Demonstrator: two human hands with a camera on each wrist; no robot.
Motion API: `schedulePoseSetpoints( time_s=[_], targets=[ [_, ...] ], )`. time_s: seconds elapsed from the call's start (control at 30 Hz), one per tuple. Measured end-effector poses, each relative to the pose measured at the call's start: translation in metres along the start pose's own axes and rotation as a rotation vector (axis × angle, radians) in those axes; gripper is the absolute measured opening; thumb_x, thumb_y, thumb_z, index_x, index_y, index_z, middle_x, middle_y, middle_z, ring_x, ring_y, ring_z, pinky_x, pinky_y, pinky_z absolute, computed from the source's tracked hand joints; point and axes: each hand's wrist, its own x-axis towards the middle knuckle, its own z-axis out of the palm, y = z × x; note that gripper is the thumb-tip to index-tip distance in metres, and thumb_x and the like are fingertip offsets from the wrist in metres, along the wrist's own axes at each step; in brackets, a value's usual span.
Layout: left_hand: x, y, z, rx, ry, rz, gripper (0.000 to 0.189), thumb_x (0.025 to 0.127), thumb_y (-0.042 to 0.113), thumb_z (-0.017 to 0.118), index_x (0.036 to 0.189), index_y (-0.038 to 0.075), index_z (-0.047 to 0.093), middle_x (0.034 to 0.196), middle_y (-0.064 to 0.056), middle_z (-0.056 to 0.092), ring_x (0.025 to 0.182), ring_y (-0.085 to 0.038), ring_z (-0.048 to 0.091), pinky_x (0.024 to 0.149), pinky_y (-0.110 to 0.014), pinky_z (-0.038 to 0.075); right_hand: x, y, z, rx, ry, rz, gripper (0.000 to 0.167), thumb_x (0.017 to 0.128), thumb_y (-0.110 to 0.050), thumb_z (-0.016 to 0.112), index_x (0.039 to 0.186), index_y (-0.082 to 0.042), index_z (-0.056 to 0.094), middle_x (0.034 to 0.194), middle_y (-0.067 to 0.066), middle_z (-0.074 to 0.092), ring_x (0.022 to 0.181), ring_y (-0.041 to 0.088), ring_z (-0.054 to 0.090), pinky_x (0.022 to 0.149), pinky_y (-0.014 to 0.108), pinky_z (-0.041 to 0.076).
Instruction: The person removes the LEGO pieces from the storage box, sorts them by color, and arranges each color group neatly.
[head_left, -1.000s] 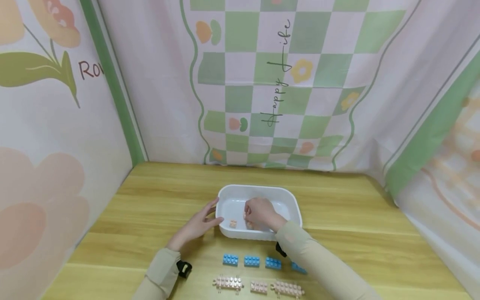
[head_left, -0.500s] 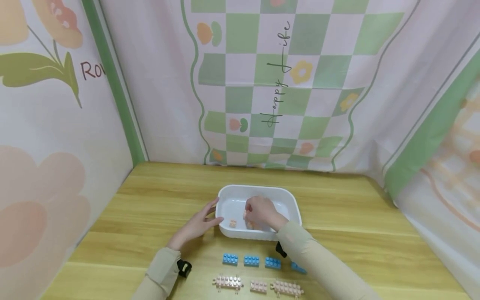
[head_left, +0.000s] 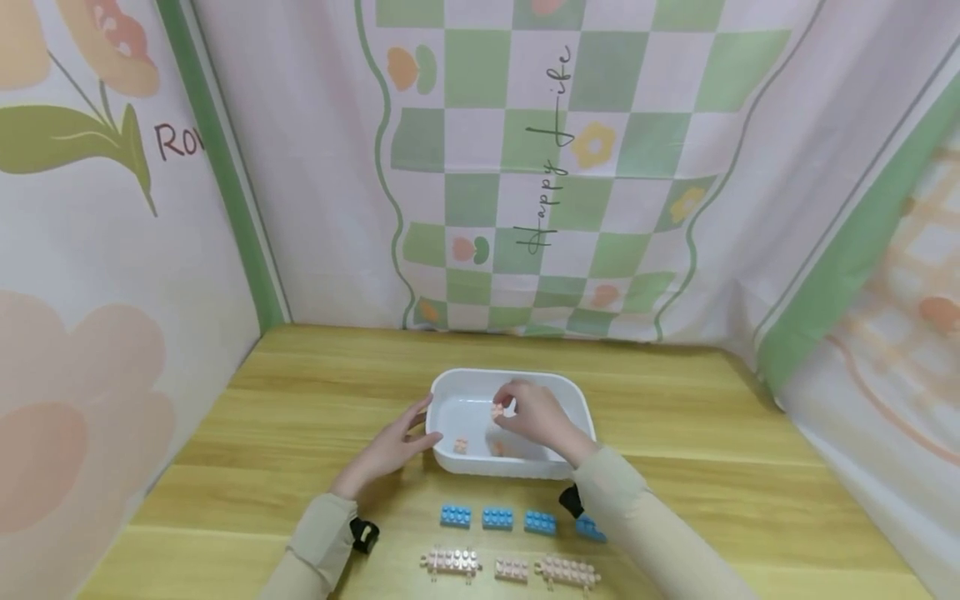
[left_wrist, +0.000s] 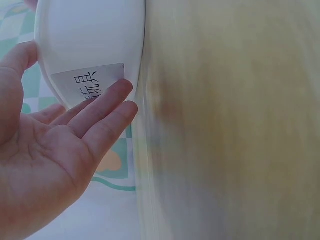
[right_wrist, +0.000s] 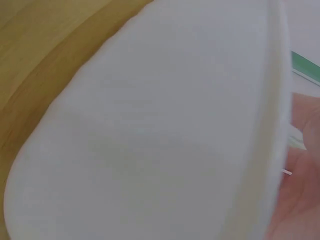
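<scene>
A white plastic tub [head_left: 507,468] stands mid-table in the head view. My left hand [head_left: 392,450] rests against its left end, thumb at the rim. In the left wrist view, the straight fingers [left_wrist: 107,107] lie against the tub's labelled wall. Over the tub's inside, my right hand [head_left: 536,414] pinches a small peach-pink toy brick [head_left: 497,411] between thumb and fingertips. Two more small peach pieces lie on the tub floor, one near the left [head_left: 461,446] and another near the front wall [head_left: 498,449]. The tub wall hides most of the right hand [right_wrist: 302,185] in the right wrist view.
In front of the tub runs a row of several blue toy bricks [head_left: 498,518]; the right sleeve partly covers the rightmost. Closer to me lie a pink brick [head_left: 512,570] and two longer pink pieces with side pegs [head_left: 452,562]. A patterned curtain [head_left: 540,167] hangs behind the table.
My right hand has risen from low in the tub, holding the peach brick up. The left hand keeps its place at the tub's end. The head view has shifted slightly.
</scene>
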Motion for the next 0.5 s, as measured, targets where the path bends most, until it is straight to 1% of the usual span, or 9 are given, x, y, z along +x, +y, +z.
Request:
schedulePoseSetpoints(
  time_s=[0.1,0.3,0.5],
  targets=[
    [0.001,-0.001,0.001,0.007,0.000,0.003,0.073,0.093,0.036,0.057,0.151,0.017,0.017,0.149,-0.021,0.031,0.123,-0.041,0.048,0.100,-0.051,0.044,-0.005,0.001,-0.005,0.023,0.013,0.004,0.014,0.079,-0.017,0.073,0.090,-0.010,0.067,0.084,-0.001,0.062,0.070,0.011,0.053,0.064,0.025,0.048],
    [0.001,-0.001,0.003,0.006,0.001,0.001,0.073,0.093,0.035,0.058,0.151,0.017,0.018,0.149,-0.021,0.032,0.125,-0.041,0.047,0.101,-0.051,0.043,-0.018,0.002,-0.017,0.049,0.053,-0.050,0.014,0.079,-0.018,0.074,0.088,-0.011,0.067,0.084,-0.001,0.063,0.074,0.018,0.057,0.064,0.024,0.046],
    [0.000,0.000,0.002,0.015,0.009,0.008,0.073,0.093,0.036,0.058,0.151,0.016,0.018,0.148,-0.023,0.033,0.123,-0.042,0.048,0.100,-0.051,0.044,-0.036,0.004,-0.032,0.069,0.099,-0.096,0.013,0.079,-0.017,0.074,0.089,-0.011,0.067,0.086,-0.001,0.063,0.072,0.010,0.053,0.064,0.022,0.047]
  ],
)
